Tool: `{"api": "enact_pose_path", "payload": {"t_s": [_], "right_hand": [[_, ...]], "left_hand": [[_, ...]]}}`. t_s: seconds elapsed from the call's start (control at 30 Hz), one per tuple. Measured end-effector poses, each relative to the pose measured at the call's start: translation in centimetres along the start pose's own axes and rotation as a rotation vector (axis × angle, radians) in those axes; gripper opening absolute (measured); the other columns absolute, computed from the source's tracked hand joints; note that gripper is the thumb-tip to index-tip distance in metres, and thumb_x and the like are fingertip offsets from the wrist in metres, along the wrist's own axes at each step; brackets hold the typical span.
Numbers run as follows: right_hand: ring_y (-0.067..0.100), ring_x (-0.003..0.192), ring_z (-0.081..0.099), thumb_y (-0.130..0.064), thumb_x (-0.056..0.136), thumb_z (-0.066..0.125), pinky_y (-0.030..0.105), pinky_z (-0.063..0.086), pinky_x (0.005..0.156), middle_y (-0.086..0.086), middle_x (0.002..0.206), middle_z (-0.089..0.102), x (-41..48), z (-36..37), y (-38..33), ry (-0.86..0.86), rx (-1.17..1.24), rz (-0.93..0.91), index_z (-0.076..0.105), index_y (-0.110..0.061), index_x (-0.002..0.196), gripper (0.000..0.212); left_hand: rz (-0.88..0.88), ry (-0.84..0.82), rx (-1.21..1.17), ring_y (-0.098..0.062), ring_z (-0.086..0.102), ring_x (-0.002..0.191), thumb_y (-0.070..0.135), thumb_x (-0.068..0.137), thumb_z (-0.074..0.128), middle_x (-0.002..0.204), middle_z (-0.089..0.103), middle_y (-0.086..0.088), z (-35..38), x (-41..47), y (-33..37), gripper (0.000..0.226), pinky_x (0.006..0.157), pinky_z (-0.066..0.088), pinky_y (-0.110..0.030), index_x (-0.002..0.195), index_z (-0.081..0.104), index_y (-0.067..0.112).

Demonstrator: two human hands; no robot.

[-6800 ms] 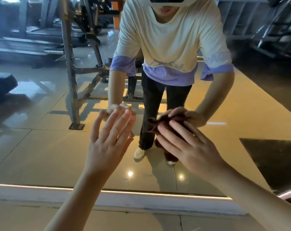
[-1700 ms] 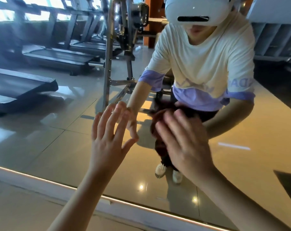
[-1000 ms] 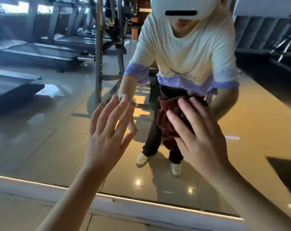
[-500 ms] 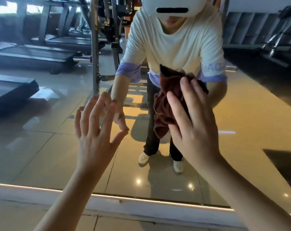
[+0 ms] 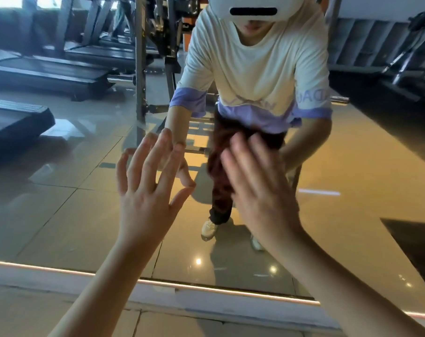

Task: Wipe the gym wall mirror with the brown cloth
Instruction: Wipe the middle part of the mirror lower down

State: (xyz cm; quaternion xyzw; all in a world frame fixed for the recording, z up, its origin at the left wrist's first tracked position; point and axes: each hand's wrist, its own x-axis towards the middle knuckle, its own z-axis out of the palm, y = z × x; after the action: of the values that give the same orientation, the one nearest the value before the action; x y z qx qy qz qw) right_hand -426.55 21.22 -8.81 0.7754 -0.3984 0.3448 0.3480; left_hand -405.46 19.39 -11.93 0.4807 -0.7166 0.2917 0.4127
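Palms meet glass on the gym wall mirror [image 5: 60, 215], with both bare forearms reaching in from the near edge of the scene. The left hand [image 5: 145, 193] lies flat on the glass left of centre, its fingers straight and fanned apart and its thumb stuck out to the right. It holds nothing, and its fingertips meet their own reflection. The right hand [image 5: 257, 190], just to the right and blurred, has its fingers straight and close together, pointing up and slightly left. It presses the brown cloth [image 5: 217, 164] against the mirror rather than clutching it. The cloth sits between that palm and the glass, its dark crumpled folds showing past the fingers at the left and top. In the glass a person's reflection [image 5: 255, 69] leans in, with treadmills [image 5: 60, 71] at far left and a metal rack [image 5: 140, 69] behind. A lit strip [image 5: 206, 289] runs along the mirror's bottom edge.
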Motion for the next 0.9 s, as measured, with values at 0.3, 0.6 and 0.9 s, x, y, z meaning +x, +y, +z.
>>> {"api": "enact_pose_path", "payload": {"t_s": [0.3, 0.6, 0.9], "right_hand": [[0.031, 0.145, 0.023, -0.006, 0.095, 0.052, 0.046, 0.022, 0.120, 0.013, 0.154, 0.026, 2.5, -0.7, -0.1, 0.074, 0.072, 0.085, 0.035, -0.009, 0.147, 0.054], [0.027, 0.150, 0.018, -0.007, 0.102, 0.040, 0.040, 0.010, 0.125, 0.010, 0.159, 0.023, 0.2, 1.9, -2.3, -0.155, -0.023, -0.200, 0.027, -0.012, 0.152, 0.052], [0.029, 0.146, 0.028, -0.009, 0.106, 0.028, 0.041, 0.016, 0.123, 0.012, 0.158, 0.031, 1.7, 2.6, -4.4, -0.070, -0.003, -0.131, 0.035, -0.010, 0.149, 0.043]], "left_hand": [[-0.072, -0.005, -0.006, -0.032, 0.024, 0.142, 0.041, 0.083, 0.073, 0.150, 0.028, -0.013, -1.3, 0.0, -2.6, 0.077, 0.118, 0.017, -0.050, 0.145, 0.038, 0.011], [-0.084, 0.003, -0.014, -0.033, 0.021, 0.146, 0.050, 0.090, 0.061, 0.154, 0.025, -0.014, -1.2, -0.3, -4.2, 0.073, 0.117, 0.022, -0.054, 0.146, 0.036, 0.011], [-0.036, 0.027, 0.006, -0.035, 0.028, 0.144, 0.044, 0.090, 0.069, 0.154, 0.028, -0.013, -1.2, -0.4, -4.6, 0.076, 0.118, 0.025, -0.053, 0.149, 0.032, 0.015]]}}
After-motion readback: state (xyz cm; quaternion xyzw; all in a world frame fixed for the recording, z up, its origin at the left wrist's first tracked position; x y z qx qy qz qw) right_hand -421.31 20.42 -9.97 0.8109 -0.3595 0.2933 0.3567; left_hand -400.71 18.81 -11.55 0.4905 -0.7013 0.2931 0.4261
